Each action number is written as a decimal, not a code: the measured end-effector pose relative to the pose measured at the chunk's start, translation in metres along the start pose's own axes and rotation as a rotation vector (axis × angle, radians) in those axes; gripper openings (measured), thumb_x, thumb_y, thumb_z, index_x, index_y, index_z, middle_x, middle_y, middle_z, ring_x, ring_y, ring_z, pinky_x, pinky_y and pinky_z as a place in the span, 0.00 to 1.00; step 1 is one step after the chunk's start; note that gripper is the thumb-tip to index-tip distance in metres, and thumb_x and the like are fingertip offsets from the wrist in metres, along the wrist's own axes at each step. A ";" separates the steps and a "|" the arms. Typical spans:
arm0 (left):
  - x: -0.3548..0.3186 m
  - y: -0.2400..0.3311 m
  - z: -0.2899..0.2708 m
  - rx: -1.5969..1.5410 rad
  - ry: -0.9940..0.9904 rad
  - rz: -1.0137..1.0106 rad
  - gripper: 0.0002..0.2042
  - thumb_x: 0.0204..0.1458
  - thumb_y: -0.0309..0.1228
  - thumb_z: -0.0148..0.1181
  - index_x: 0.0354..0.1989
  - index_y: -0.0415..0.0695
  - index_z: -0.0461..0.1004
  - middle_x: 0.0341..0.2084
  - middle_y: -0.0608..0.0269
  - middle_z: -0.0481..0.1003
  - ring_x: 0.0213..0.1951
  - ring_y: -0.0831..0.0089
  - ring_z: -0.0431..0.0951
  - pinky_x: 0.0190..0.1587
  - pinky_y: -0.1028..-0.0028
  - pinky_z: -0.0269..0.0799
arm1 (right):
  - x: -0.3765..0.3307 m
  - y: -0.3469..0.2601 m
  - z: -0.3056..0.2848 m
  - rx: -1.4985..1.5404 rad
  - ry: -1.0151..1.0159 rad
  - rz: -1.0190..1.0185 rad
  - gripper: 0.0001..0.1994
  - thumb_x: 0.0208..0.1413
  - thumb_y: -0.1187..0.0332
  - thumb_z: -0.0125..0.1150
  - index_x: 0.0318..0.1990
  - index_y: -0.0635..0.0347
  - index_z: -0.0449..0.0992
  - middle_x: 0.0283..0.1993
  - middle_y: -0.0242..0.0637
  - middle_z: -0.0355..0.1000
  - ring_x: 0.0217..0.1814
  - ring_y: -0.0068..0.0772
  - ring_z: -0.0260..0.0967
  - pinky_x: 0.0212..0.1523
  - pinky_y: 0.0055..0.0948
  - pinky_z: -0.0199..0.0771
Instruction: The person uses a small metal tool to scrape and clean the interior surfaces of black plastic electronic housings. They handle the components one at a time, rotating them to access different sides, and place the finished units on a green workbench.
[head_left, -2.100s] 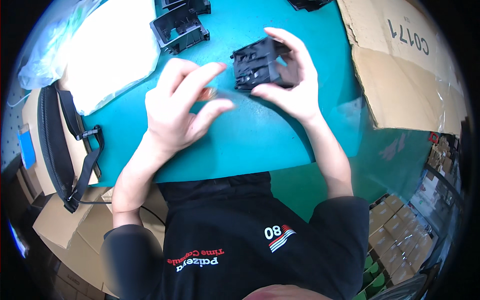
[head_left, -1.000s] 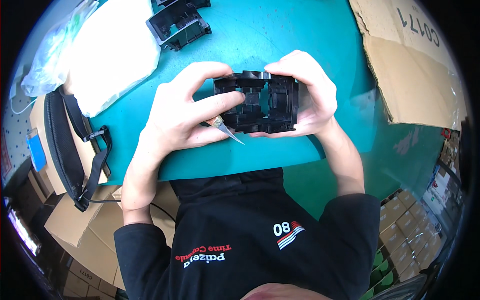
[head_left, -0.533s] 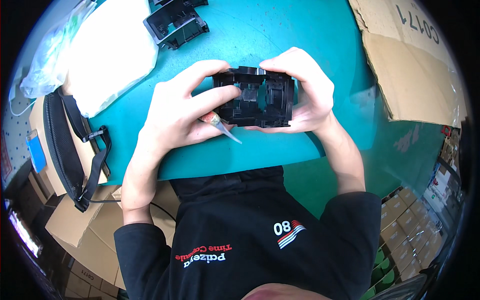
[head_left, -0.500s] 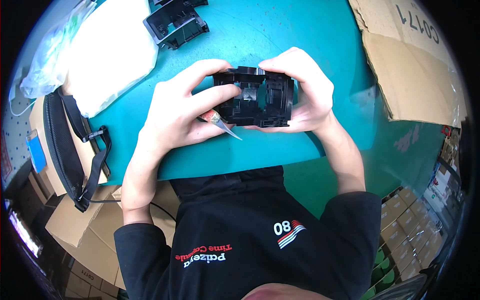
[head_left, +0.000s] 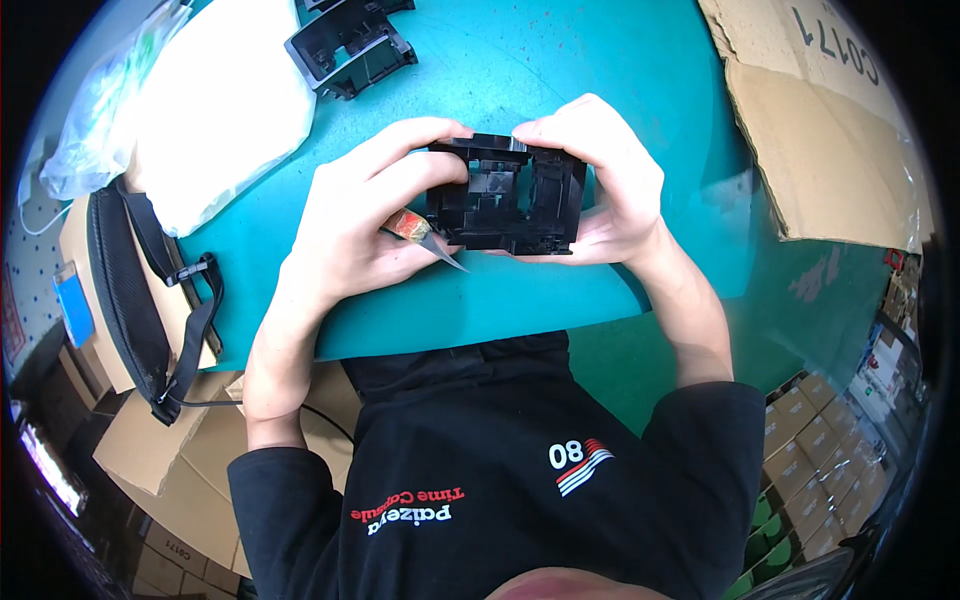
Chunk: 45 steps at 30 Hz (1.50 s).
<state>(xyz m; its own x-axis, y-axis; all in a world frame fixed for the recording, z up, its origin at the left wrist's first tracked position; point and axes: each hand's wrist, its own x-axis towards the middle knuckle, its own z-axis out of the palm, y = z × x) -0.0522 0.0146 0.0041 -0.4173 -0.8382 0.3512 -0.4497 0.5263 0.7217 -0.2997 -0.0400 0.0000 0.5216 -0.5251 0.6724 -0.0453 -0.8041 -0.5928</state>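
Note:
Between my hands, above the green table mat [head_left: 480, 310], is a black plastic frame [head_left: 510, 205] with rectangular openings. My left hand [head_left: 360, 210] grips its left side, with a finger reaching over the near-left part of the frame. Also tucked in that hand is a small knife [head_left: 410, 226] with a red-and-yellow wrapped handle. Its thin curved blade points down to the right, below the frame's lower left corner. On the other side, my right hand [head_left: 615, 185] is closed round the frame's right end, fingers at the top edge and underneath.
Similar black plastic housings [head_left: 352, 55] lie at the far edge of the mat. A white bag [head_left: 225, 110] and a clear plastic bag [head_left: 105, 130] are at the left, above a black strap [head_left: 130, 300]. A cardboard sheet [head_left: 830, 140] covers the right side. Cartons [head_left: 810, 450] are stacked lower right.
My left index finger has drawn back from the frame's middle toward its left edge. The knife has shifted slightly left and up with the hand. The frame has tilted a little.

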 end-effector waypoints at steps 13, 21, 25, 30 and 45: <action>0.000 0.007 -0.001 0.082 -0.102 -0.036 0.24 0.32 0.33 0.76 0.44 0.51 0.80 0.54 0.61 0.76 0.45 0.58 0.83 0.41 0.66 0.82 | -0.003 0.000 0.001 0.029 -0.048 0.023 0.34 0.35 0.62 0.87 0.53 0.65 0.79 0.47 0.42 0.80 0.41 0.42 0.77 0.42 0.36 0.78; -0.004 -0.004 0.000 -0.172 -0.013 0.011 0.24 0.29 0.26 0.78 0.41 0.46 0.79 0.53 0.52 0.77 0.42 0.54 0.84 0.42 0.64 0.82 | -0.001 -0.002 0.002 0.053 0.037 -0.009 0.34 0.36 0.61 0.87 0.52 0.67 0.79 0.46 0.43 0.80 0.39 0.42 0.77 0.41 0.34 0.78; -0.002 -0.003 -0.001 -0.160 -0.008 0.009 0.23 0.31 0.28 0.78 0.40 0.44 0.78 0.53 0.52 0.78 0.42 0.54 0.84 0.42 0.64 0.82 | -0.002 -0.001 0.004 0.056 0.053 -0.014 0.34 0.36 0.61 0.88 0.52 0.67 0.79 0.45 0.44 0.81 0.38 0.41 0.77 0.40 0.33 0.78; 0.001 -0.002 -0.003 -0.034 -0.066 0.064 0.21 0.36 0.35 0.75 0.43 0.49 0.81 0.52 0.56 0.77 0.42 0.56 0.84 0.39 0.66 0.82 | -0.001 -0.001 0.002 0.057 0.029 -0.016 0.34 0.36 0.61 0.88 0.51 0.67 0.78 0.44 0.44 0.80 0.38 0.42 0.77 0.40 0.33 0.78; 0.000 0.000 -0.014 0.294 -0.191 0.157 0.19 0.45 0.47 0.69 0.46 0.56 0.81 0.53 0.59 0.77 0.44 0.61 0.83 0.33 0.68 0.81 | -0.002 0.000 0.006 0.069 -0.001 -0.030 0.35 0.36 0.61 0.87 0.53 0.67 0.77 0.46 0.46 0.79 0.40 0.45 0.77 0.43 0.36 0.79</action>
<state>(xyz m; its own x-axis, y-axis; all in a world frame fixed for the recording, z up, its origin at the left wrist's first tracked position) -0.0412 0.0126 0.0129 -0.6262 -0.7171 0.3062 -0.5643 0.6878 0.4567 -0.2960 -0.0372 -0.0040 0.5224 -0.5011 0.6899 0.0291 -0.7982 -0.6017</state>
